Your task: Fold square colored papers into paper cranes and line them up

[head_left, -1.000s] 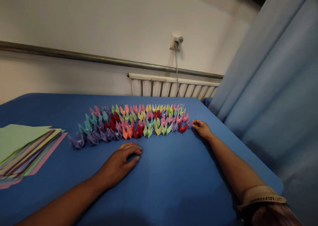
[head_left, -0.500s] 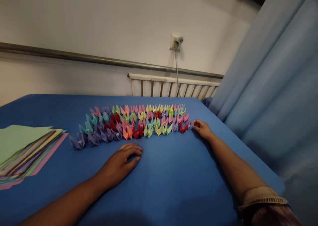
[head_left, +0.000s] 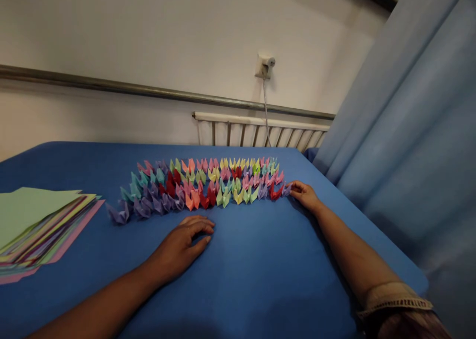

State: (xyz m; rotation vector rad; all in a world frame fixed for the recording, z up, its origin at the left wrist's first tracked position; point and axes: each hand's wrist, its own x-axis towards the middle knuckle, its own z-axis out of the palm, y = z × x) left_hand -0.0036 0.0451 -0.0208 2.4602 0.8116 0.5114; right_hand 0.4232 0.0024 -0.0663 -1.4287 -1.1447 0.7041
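Several rows of folded paper cranes [head_left: 223, 195] in many colours stand close together across the blue table [head_left: 253, 269]. At the right end of the front row, my right hand [head_left: 303, 194] has its fingertips closed on a small purple paper crane [head_left: 286, 190], beside a red crane [head_left: 276, 192]. My left hand [head_left: 186, 242] rests on the table in front of the cranes, fingers loosely bent and apart, holding nothing. A larger purple crane [head_left: 119, 214] marks the left end of the front row.
A fanned stack of coloured paper sheets [head_left: 40, 215] lies at the table's left, pale green on top. Behind the table are a radiator [head_left: 256, 130], a metal pipe [head_left: 159, 92] and a plugged wall socket [head_left: 265, 66]. A blue curtain [head_left: 409, 115] hangs on the right.
The view has shifted very slightly. Both hands and the cranes keep their places.
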